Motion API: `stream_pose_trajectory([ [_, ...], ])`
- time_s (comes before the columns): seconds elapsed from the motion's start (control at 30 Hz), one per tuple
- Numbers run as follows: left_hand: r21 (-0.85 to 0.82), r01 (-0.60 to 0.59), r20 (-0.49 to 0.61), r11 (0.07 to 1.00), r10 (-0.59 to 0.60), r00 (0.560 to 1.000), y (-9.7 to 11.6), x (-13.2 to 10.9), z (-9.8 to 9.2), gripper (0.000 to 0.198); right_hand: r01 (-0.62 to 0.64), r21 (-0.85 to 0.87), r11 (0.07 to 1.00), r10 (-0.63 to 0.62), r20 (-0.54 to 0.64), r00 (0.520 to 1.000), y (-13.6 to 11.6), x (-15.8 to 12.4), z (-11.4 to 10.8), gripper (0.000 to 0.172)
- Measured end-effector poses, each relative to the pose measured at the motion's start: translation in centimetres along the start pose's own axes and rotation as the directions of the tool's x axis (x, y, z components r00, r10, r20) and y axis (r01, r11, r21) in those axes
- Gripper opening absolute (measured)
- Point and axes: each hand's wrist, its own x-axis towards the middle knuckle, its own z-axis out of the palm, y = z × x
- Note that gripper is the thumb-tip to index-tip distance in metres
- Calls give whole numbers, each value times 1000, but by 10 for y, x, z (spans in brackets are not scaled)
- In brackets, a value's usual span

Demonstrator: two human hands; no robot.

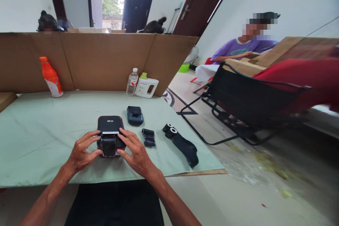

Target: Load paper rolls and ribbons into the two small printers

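The small black plastic box with a red base (110,125) lies flat on the pale green cloth-covered surface (39,137), close to its near edge, with a black flap (108,146) hanging open at its front. The left hand (82,151) pinches the box's left side between thumb and curled, spread fingers. The right hand (134,152) grips the right side the same way, thumb at the flap.

At 9 o'clock of the box the cloth lies bare and wide out to the left. At 1 o'clock, just beside it, sits a smaller dark blue device (135,115). At 3 o'clock lie two short black rolls (148,137), then a pair of white-ended black rolls with a black strap (182,143) near the surface's right edge, which runs diagonally away.

At 12 o'clock a brown cardboard screen (106,60) walls off the far edge. Against it stand an orange plastic bottle (51,77) at 10 o'clock, and a clear water bottle (132,82) and a white jug with a green cap (146,86) at 1 o'clock.

Beyond the right edge stands a black folding chair (246,102) on a pale tiled floor (238,183), and farther off a seated person in a purple shirt (238,47).
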Motion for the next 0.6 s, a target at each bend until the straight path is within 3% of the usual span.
stream_pose_trajectory([
  [0.17, 17, 5, -16, 1000, -5, 1000, 1, -3, 2, 28, 7, -36, 999, -8, -15, 1000, -4, 8, 2, 55],
  [0.37, 70, -97, -51, 993, 101, 994, 1, -5, 4, 27, 30, -8, 1000, -30, -33, 999, -11, 15, 6, 42],
  [0.6, 130, -117, -55, 985, 125, 991, 2, -6, 6, 25, -3, -17, 1000, 2, -59, 998, -17, 22, 10, 45],
])
